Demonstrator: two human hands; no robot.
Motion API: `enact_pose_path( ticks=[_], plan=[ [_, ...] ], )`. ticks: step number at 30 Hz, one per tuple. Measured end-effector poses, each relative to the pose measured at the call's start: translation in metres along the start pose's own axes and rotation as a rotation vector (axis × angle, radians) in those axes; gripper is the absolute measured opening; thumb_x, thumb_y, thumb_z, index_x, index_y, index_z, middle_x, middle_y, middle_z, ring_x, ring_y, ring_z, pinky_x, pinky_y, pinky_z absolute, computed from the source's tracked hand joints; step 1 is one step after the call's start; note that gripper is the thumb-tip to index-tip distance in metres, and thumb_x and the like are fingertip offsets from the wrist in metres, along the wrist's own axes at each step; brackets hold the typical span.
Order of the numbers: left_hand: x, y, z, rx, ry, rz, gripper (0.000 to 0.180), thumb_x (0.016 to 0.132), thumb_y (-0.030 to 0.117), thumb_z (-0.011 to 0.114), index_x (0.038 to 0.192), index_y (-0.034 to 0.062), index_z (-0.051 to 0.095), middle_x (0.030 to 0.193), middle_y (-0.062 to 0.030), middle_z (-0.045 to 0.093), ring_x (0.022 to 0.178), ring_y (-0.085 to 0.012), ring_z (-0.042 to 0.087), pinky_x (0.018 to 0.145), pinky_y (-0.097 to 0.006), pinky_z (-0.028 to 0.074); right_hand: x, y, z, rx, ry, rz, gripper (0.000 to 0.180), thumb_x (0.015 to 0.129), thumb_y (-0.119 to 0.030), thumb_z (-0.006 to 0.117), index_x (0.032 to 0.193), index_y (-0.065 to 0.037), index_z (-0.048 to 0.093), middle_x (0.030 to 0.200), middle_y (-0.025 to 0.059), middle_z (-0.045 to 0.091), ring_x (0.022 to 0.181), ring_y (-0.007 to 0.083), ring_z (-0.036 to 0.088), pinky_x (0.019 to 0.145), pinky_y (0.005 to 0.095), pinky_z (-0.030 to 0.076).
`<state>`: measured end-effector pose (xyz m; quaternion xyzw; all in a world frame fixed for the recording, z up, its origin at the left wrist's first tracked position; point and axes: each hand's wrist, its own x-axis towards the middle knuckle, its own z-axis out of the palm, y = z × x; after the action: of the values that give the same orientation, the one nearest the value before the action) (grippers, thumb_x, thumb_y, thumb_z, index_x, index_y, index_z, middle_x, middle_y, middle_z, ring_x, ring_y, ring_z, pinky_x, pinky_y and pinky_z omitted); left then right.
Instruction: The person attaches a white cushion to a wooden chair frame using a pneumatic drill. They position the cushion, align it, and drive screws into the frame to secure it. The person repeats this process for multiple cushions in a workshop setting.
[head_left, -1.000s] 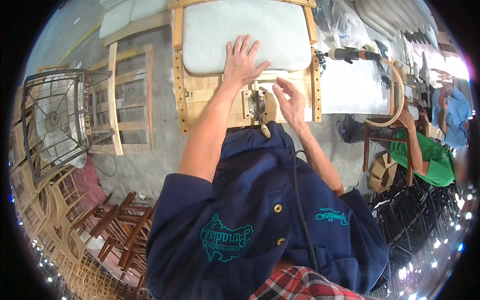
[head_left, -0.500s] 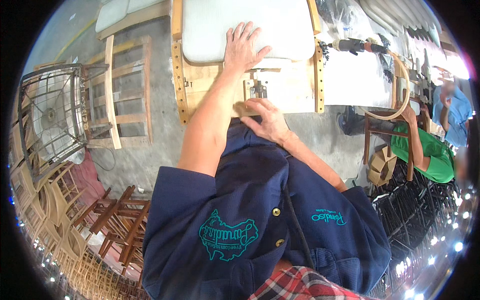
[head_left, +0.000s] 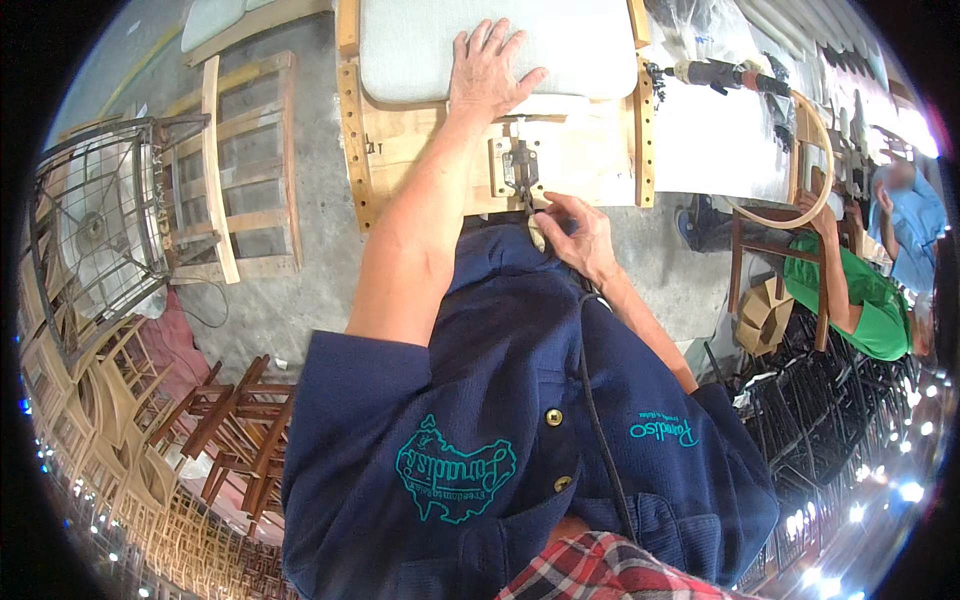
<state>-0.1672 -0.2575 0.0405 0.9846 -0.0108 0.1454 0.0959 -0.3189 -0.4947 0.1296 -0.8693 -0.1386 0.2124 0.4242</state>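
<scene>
My left hand (head_left: pixel 490 78) lies flat with fingers spread on a pale grey padded seat (head_left: pixel 580 50). The seat rests on a wooden jig board (head_left: pixel 420 140) flanked by two drilled wooden rails. A metal toggle clamp (head_left: pixel 518 165) is mounted on the board's near part, with a narrow bar pointing at the seat's near edge. Its lever runs toward my body, ending in a light-coloured handle (head_left: pixel 536 233). Around that handle's right side, the thumb and fingers of my right hand (head_left: pixel 582 238) are curled; part of the grip is hidden.
A power tool (head_left: pixel 715 75) with a tan hose lies on the white surface to the right. Beyond it, a person in green (head_left: pixel 850 300) handles a brown wooden frame (head_left: pixel 770 240). Wooden slatted frames (head_left: pixel 250 170) and a black wire-guarded fan (head_left: pixel 100 220) stand left.
My right hand has moved rightward from over the clamp's near end. The lever and its handle now show, stretched toward me. My left hand stays on the seat.
</scene>
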Motion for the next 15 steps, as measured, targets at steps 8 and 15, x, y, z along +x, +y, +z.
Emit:
enact_pose_path(
  ticks=[8, 15],
  plan=[
    [0.000, 0.001, -0.003, -0.103, 0.009, -0.020, 0.076, 0.095, 0.070, 0.050, 0.148, 0.0153, 0.054, 0.159, -0.0115, 0.044, 0.151, -0.0314, 0.030, 0.124, -0.057, 0.017, 0.015, -0.040, -0.015, -0.203, -0.418, 0.230, 0.081, 0.083, -0.055, 0.078, 0.139, 0.000, 0.057, 0.092, 0.0209, 0.073, 0.087, 0.0314, 0.073, 0.078, 0.0406, 0.058],
    [-0.001, 0.001, -0.002, -0.088, -0.015, -0.027, 0.076, 0.097, 0.071, 0.047, 0.150, 0.0164, 0.052, 0.160, -0.0110, 0.041, 0.152, -0.0300, 0.028, 0.126, -0.055, 0.014, 0.005, -0.035, -0.010, -0.053, -0.380, 0.230, 0.066, 0.086, -0.041, 0.079, 0.134, 0.000, 0.061, 0.085, 0.0153, 0.070, 0.078, 0.0256, 0.070, 0.074, 0.0393, 0.057]
  ],
)
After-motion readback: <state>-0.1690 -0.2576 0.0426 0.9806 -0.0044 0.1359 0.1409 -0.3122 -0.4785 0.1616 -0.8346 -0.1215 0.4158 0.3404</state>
